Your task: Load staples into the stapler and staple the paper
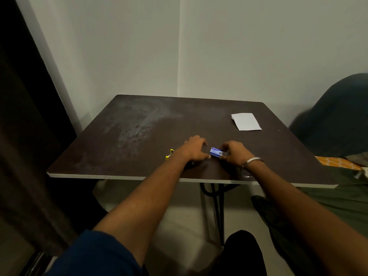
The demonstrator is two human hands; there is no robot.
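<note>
Opening the staple box (216, 152) is your step: your left hand (196, 149) and right hand (234, 154) both pinch it near the table's (139, 124) front edge. Next, draw out staples; the stapler (169, 154) waits left, the paper (246, 121) far right

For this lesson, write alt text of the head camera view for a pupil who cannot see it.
Two bare hands, left hand and right hand, hold a small blue staple box between them on a dark table. A yellow stapler shows partly behind the left wrist, and white paper lies at the far right.
</note>
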